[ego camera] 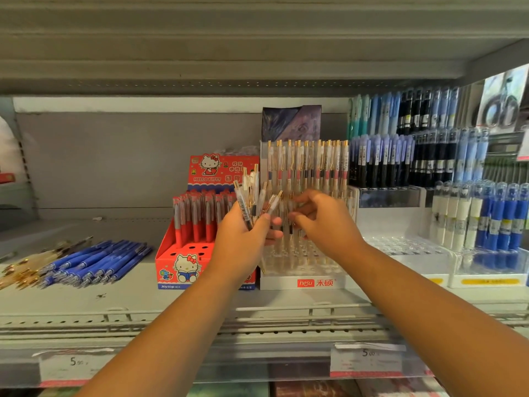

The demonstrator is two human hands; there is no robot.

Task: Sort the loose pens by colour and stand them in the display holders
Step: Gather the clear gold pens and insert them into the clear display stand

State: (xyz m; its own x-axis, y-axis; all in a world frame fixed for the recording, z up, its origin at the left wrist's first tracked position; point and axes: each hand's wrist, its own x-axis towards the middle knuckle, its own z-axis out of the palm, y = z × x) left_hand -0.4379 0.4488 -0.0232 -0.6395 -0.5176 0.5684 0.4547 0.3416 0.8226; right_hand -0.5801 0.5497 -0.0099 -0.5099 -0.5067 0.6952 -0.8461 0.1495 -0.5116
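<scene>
At the middle of the shelf (143,299), just in front of the clear tiered holder (303,282): left hand (243,233) curled tight round a fanned bundle of clear gold-clipped pens (252,196), clips up. Right hand (323,224) just beside it, fingers bent toward the bundle and the holder's near rows; pinching a single pen or only touching one, impossible to tell. Far rows of the holder already filled with the same kind of pen. More loose stock lying flat at far left: a heap of blue pens (94,262), and left of it some loose gold-clipped pens (20,270). Red pens (194,222) standing in the red cartoon box (183,270), between the heap and the holder.

Probably light, stiff, smooth plastic barrels, so likely to slide against each other and slip out of a loose fist. Best taken one at a time, pinched at mid-barrel or just below the clip, held upright and lowered tip first into a socket. Wise to spare the thin gold clips, likely easy to bend or to snag on neighbours.
</scene>
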